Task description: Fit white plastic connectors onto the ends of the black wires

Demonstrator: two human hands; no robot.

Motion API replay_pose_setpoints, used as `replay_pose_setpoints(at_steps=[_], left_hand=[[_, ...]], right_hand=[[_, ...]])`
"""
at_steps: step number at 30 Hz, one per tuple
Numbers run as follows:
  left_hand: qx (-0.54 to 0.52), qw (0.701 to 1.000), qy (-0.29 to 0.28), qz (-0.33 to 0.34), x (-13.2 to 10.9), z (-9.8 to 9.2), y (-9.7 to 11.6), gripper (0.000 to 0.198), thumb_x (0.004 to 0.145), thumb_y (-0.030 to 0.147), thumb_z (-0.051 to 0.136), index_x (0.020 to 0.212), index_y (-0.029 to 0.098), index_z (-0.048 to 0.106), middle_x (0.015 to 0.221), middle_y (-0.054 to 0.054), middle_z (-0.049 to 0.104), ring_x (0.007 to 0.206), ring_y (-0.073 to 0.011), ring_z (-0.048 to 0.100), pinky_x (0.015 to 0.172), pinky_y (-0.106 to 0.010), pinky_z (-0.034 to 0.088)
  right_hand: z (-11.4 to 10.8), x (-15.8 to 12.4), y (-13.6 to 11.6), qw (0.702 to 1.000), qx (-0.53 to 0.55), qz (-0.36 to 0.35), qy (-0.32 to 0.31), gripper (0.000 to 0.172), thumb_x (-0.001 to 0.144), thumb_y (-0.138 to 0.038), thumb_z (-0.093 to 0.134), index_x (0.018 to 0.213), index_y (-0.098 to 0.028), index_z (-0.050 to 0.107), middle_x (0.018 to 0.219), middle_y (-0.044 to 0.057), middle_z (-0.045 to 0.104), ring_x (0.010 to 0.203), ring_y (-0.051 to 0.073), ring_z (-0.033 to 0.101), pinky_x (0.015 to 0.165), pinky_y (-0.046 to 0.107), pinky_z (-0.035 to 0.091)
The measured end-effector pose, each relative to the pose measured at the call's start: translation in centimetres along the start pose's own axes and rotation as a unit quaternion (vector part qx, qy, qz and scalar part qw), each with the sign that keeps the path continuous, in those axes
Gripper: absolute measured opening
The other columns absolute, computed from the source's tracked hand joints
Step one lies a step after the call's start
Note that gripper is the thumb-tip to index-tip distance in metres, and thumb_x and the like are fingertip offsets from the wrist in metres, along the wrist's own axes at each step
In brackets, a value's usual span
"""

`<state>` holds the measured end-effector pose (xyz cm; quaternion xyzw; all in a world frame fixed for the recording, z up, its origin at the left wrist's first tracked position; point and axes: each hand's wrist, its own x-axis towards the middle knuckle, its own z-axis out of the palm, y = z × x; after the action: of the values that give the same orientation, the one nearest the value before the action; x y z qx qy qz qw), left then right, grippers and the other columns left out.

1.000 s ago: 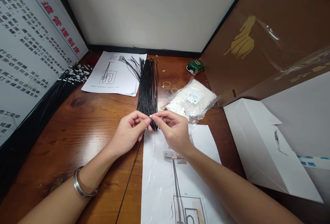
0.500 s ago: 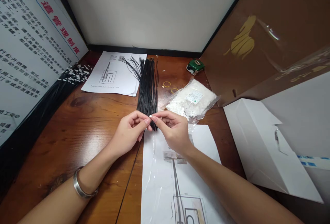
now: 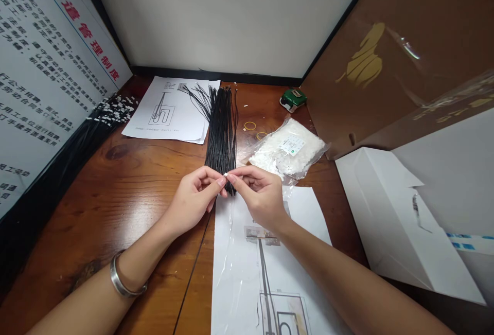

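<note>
Both hands meet fingertip to fingertip over the near end of a bundle of black wires [image 3: 221,134]. My left hand [image 3: 196,191] is closed in a pinch on a single black wire [image 3: 193,268], which trails from beneath it toward the near edge. A tiny white connector [image 3: 226,174] shows at the fingertips, pinched by my right hand [image 3: 260,193]. The fingers hide where wire and connector meet. Just beyond my right hand lies a clear plastic bag of white connectors [image 3: 293,142] with a label on it.
A printed drawing sheet [image 3: 235,283] lies under my right forearm; more sheets [image 3: 139,113] are at the back left. White-tipped black wires [image 3: 65,155] pile along the left. A green tape measure [image 3: 293,99], yellow rubber bands [image 3: 250,126] and a white box [image 3: 393,222] are around.
</note>
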<state>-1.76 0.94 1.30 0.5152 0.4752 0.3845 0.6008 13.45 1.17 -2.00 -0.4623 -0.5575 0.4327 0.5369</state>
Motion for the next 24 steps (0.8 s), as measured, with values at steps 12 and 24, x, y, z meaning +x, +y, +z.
replay_pose_setpoints(at_steps=[12, 24], left_hand=[[-0.002, 1.0, 0.007, -0.002, -0.01, -0.09, -0.11, 0.021, 0.082, 0.034, 0.063, 0.078, 0.014, 0.057, 0.067, 0.002, 0.063, 0.043, -0.0037, 0.041, 0.041, -0.018, 0.03], [-0.009, 1.0, 0.017, -0.009, -0.06, 0.07, 0.11, 0.021, 0.079, 0.033, 0.064, 0.075, 0.014, 0.057, 0.064, 0.001, 0.062, 0.042, -0.0039, 0.041, 0.04, -0.018, 0.03]], right_hand=[[0.0, -0.04, -0.01, 0.999, -0.034, -0.033, 0.002, 0.009, 0.079, -0.026, 0.066, 0.077, -0.018, 0.07, 0.07, 0.004, 0.068, 0.049, 0.01, 0.052, 0.044, 0.026, 0.039], [0.06, -0.06, 0.13, 0.997, -0.053, -0.047, 0.001, 0.008, 0.079, -0.024, 0.066, 0.076, -0.018, 0.069, 0.069, 0.003, 0.068, 0.045, 0.007, 0.045, 0.042, 0.025, 0.035]])
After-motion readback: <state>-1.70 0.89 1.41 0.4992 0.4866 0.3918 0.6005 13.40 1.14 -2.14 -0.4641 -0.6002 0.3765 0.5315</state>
